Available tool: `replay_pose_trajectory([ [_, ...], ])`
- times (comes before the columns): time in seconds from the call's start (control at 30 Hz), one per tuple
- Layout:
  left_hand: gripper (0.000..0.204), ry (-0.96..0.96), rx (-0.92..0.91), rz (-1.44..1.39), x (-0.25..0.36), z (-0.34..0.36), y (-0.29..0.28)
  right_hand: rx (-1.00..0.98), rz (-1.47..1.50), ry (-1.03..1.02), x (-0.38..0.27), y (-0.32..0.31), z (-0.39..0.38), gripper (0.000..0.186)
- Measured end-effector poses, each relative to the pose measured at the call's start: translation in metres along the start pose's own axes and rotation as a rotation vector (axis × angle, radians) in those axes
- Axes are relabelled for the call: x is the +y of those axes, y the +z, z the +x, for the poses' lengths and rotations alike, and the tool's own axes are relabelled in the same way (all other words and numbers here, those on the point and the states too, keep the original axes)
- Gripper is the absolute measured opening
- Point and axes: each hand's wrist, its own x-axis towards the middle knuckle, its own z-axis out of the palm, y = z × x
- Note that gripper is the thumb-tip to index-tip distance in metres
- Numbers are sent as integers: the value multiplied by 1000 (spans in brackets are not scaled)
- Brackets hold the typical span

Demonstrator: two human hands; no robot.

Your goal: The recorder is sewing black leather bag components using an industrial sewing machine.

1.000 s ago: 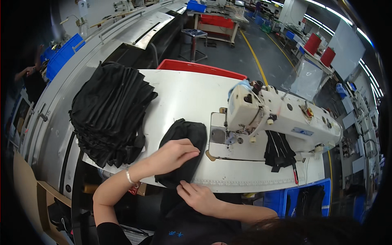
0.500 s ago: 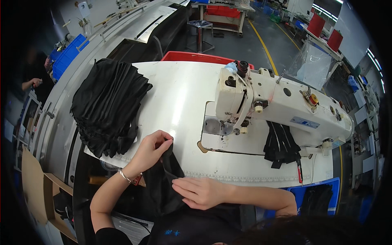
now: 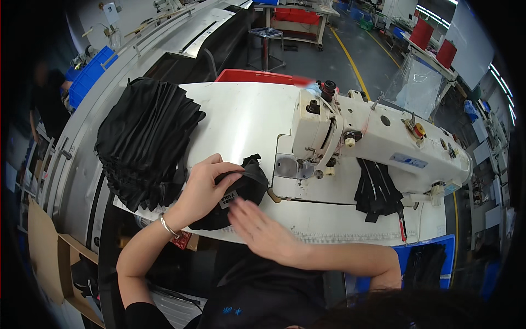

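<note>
Pinched between the thumb and fingers of my left hand (image 3: 205, 189) is a black fabric piece (image 3: 255, 185), held folded over at its upper edge. Part of it rests on the white sewing table (image 3: 235, 118). A small pale printed label (image 3: 227, 199) shows on the cloth below my left thumb. My right hand (image 3: 263, 230) is beside the label, fingers stretched out together and slightly smeared by motion; whether they touch the cloth I cannot tell. Right of the cloth stands a white sewing machine (image 3: 378, 129), its needle area over a metal plate.
A tall stack of black fabric pieces (image 3: 145, 140) lies at the table's left. Black strips (image 3: 377, 189) and a red-handled tool (image 3: 402, 227) lie under the machine arm. A blue bin (image 3: 448, 252) sits at the right, an open cardboard box (image 3: 46, 252) at the left.
The fabric piece has gone from my lap up onto the table, away from me. My left hand has shifted slightly forward with it; my right hand's grip has loosened and its fingers are stretched.
</note>
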Motion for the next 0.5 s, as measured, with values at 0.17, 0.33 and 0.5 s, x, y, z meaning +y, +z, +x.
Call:
replay_pose_trajectory([
  [0.17, 15, 123, 366, 235, 19, 2, 25, -416, -426, 238, 22, 35, 22, 51],
  [0.33, 16, 245, 176, 363, -13, 48, 72, -105, 595, 261, 17, 78, 7, 48],
  [0.5, 18, 371, 42, 322, -49, 60, 124, 14, 325, 111, 41, 31, -45, 43],
])
